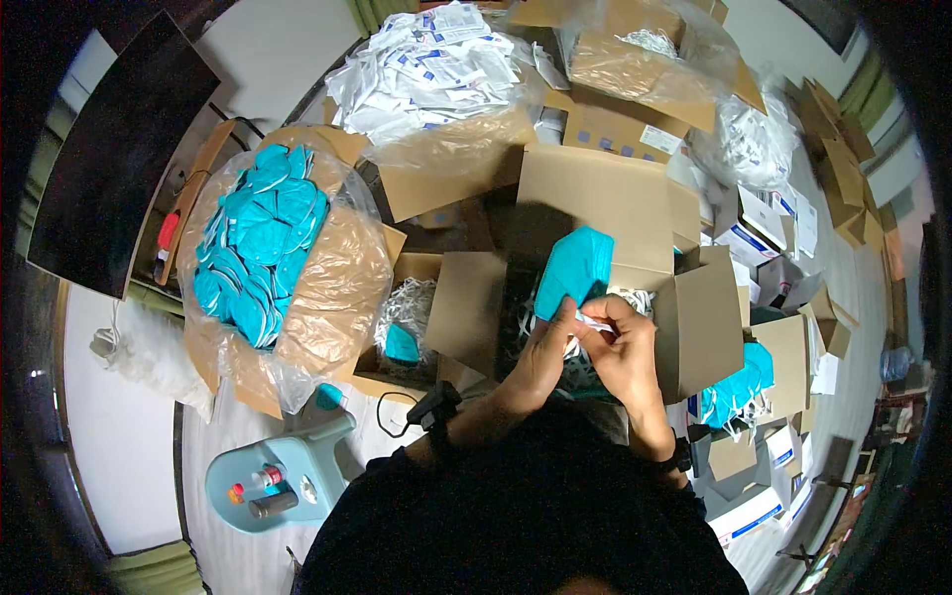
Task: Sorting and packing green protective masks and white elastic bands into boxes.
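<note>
A folded teal face mask [575,268] is held up over an open cardboard box [694,327] in front of me. My left hand [548,352] grips the mask's lower edge. My right hand [620,342] pinches a white elastic strap [595,323] at the mask's bottom corner. Both hands touch each other just below the mask. White straps [640,297] lie tangled inside the box under my hands.
A plastic-lined box heaped with teal masks [260,248] stands at the left. A bag of white flat packets [436,64] sits at the back. More teal masks [739,382] lie at the right among small boxes. A light-blue stool [288,476] holds small bottles.
</note>
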Demonstrator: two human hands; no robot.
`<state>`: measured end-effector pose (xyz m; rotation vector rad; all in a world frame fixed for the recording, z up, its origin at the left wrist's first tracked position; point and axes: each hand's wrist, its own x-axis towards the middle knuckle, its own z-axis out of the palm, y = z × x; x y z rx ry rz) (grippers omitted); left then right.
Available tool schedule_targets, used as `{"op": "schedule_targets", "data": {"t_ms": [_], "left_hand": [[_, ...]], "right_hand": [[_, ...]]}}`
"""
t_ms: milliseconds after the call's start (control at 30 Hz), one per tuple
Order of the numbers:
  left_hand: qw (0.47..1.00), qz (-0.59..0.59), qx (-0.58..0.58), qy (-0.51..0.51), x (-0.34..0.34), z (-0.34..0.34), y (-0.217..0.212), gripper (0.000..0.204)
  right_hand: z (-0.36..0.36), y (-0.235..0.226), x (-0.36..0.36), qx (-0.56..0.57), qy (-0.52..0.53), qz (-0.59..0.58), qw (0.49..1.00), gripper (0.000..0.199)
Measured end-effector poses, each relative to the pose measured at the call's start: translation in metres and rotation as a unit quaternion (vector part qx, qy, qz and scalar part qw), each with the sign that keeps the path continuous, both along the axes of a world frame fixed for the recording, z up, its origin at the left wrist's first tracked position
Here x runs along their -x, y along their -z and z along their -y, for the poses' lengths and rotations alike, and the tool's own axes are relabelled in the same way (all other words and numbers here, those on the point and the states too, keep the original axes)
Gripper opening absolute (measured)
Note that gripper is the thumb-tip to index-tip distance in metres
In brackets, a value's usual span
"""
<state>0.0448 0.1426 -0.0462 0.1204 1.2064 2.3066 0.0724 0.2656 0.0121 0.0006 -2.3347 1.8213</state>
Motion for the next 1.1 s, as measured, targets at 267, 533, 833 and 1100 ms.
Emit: {"op": "schedule_targets", "data": {"t_ms": [267, 533, 833, 1100], "left_hand": [[0.966, -0.202, 0.147, -0.064, -0.004, 0.006, -0.040, 0.020], [0.846, -0.383, 0.368, -0.043, 0.006, 0.019, -0.046, 0.016], [0.843, -0.379, 0.377, -0.062, -0.002, 0.043, -0.058, 0.013], [0.968, -0.214, 0.130, -0.001, 0.013, 0.039, -0.054, 0.024]], "right_hand": [[-0.008, -0.001, -0.005, 0.108, 0.026, 0.014, 0.994, 0.011], [-0.017, 0.003, -0.009, 0.032, 0.029, 0.009, 0.999, 0.010], [-0.097, 0.007, -0.007, -0.145, 0.261, -0.090, 0.950, 0.006], [-0.036, -0.023, 0.001, 0.107, 0.037, -0.005, 0.994, 0.035]]}}
